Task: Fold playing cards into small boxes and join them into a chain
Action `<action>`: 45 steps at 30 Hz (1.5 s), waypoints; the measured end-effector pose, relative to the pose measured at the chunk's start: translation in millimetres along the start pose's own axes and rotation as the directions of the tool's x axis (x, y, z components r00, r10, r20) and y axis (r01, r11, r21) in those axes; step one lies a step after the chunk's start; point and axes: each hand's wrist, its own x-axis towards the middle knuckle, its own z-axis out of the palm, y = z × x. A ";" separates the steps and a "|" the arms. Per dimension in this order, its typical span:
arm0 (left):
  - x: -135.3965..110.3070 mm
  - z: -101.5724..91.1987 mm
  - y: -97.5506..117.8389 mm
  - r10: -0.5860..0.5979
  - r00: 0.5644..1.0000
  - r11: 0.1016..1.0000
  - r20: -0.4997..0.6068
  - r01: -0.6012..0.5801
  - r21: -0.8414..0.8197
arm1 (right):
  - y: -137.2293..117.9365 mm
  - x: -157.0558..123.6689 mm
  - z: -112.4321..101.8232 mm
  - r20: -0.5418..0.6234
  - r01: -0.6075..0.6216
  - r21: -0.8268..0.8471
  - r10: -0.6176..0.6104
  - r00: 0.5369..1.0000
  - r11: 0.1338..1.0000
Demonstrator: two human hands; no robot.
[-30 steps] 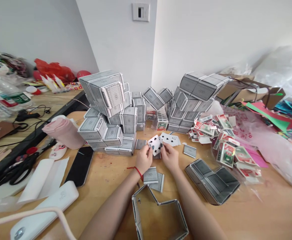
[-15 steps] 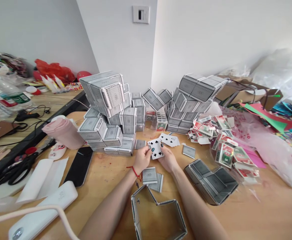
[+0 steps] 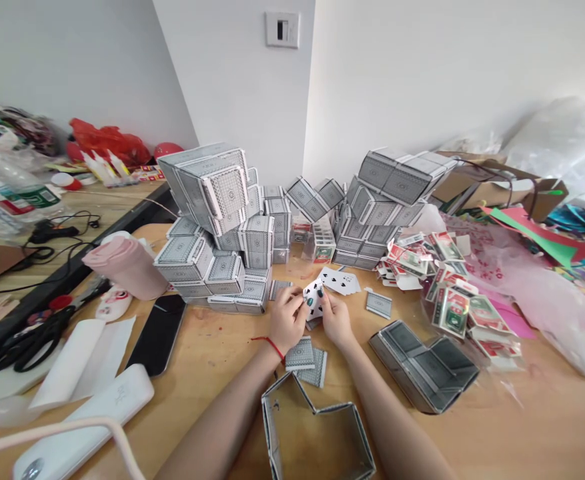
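Note:
A white playing card [image 3: 314, 299] with black spades is held upright between both hands. My left hand [image 3: 288, 319] is closed on its left side, and my right hand [image 3: 337, 319] pinches the right side. Just behind them lies a fan of face-up cards [image 3: 341, 281]. Two folded cards with grey patterned backs [image 3: 301, 355] rest below my hands, and another grey-backed card [image 3: 379, 304] lies to the right. Between my forearms stands a notched frame made of cards [image 3: 317, 408]. A similar card frame [image 3: 425, 365] sits right of my right forearm.
Stacked card blocks stand behind on the left [image 3: 207, 187] and right [image 3: 402, 177]. A pink cup [image 3: 127, 267], black phone [image 3: 157, 335] and white power bank [image 3: 87, 420] line the left side. Empty card boxes [image 3: 452, 310] and plastic bags [image 3: 532, 287] pile up on the right.
My left hand has turned inward and moved slightly right, its fingers now over the card. The card has tilted and more of it is covered. My right hand has shifted slightly.

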 end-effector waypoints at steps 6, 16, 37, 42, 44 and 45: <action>1.8 3.1 -0.8 -0.221 0.957 0.856 0.188 0.283 -0.434 | -1.9 -3.6 6.3 0.104 0.036 0.102 -0.047 0.993 0.994; 11.5 -1.5 0.5 -0.307 0.882 0.672 0.357 0.467 -0.575 | -8.3 -7.9 5.6 0.223 0.153 0.100 -0.172 0.960 0.983; 7.5 9.9 -13.7 -0.401 0.882 0.659 0.248 0.465 -0.591 | -2.2 -2.1 3.7 0.221 -0.192 0.462 0.097 0.970 0.866; 4.3 13.0 -14.7 -0.390 0.889 0.666 0.242 0.453 -0.593 | 3.0 -1.5 3.5 0.185 -0.213 0.437 0.144 0.972 0.874; 3.4 13.2 -14.4 -0.426 0.877 0.650 0.222 0.468 -0.599 | 5.1 -0.9 3.8 0.135 -0.200 0.408 0.158 0.978 0.891; 3.2 13.1 -14.3 -0.443 0.872 0.649 0.207 0.471 -0.597 | 6.0 -0.6 3.8 0.112 -0.194 0.389 0.163 0.980 0.901</action>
